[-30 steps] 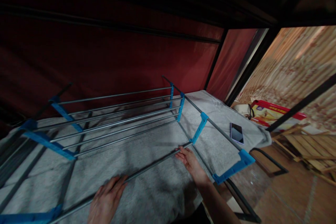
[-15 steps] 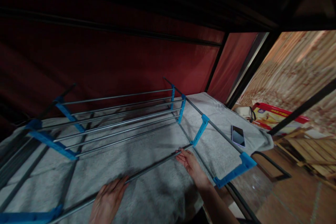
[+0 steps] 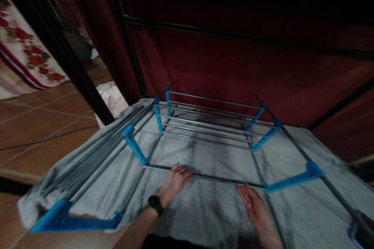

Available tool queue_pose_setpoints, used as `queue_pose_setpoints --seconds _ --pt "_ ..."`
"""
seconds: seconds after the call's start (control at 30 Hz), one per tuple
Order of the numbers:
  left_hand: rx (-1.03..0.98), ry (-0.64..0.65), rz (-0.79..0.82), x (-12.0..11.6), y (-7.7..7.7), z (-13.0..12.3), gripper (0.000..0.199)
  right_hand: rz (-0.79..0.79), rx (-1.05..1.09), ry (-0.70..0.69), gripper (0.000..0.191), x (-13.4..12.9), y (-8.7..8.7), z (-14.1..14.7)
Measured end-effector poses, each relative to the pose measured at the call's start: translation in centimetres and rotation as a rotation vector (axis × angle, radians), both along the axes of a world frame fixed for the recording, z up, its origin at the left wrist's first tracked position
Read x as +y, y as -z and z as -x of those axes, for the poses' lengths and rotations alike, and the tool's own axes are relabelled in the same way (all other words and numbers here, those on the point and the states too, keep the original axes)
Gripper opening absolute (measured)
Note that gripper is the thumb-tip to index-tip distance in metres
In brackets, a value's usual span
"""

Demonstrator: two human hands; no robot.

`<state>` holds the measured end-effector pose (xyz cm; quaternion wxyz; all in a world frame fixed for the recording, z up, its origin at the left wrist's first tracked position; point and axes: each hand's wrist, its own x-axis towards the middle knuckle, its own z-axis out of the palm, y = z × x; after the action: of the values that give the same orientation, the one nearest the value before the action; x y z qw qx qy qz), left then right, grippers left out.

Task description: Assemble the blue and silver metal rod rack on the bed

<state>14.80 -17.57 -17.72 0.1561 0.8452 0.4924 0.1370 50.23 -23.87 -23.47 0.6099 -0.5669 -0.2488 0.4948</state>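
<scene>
Low at the near edge of the view, a black wristwatch [image 3: 156,204] is circling the left wrist. Just beyond it, the left hand [image 3: 175,181] is lying over a metal rod [image 3: 216,179], its fingers pressed together; whether the thumb is gripping underneath, I cannot tell. Near the rod's other end, the right hand [image 3: 254,202] is pinching it at the fingertips, its fingers close together.

The view is now facing further left than a moment ago, while both hands are still keeping to this same rod. That turn is bringing both rod ends into sight: one is meeting the left blue bracket [image 3: 134,146], the other the right blue bracket [image 3: 293,181]. The rod is evidently spanning the rack, though how firmly either end is seating is too small to judge.

Under everything, a grey blanket [image 3: 204,202] is spreading out, and to the left a bundle of loose tubes [image 3: 96,159] is lying along it. Further back, finished-looking rows of shelf bars [image 3: 204,123] are running between more blue brackets. Behind them a dark red panel [image 3: 204,62] is hanging, and at far left a floral cloth [image 3: 35,56] is showing.
</scene>
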Motion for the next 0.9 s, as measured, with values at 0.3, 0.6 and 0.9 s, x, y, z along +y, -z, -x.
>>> queue_pose_setpoints --seconds 0.3,0.6,0.9 --pt "0.000 -0.026 -0.064 -0.5 0.9 -0.7 0.026 0.086 0.036 -0.014 0.041 -0.1 2.0 -1.4" --pt "-0.003 -0.029 -0.062 -0.8 1.1 -0.9 0.025 0.089 -0.010 -0.074 0.043 -0.2 2.2 -1.5" --pt "0.004 0.000 -0.084 0.1 2.8 -0.1 0.036 0.153 -0.106 -0.036 0.049 -1.0 -0.1 1.6"
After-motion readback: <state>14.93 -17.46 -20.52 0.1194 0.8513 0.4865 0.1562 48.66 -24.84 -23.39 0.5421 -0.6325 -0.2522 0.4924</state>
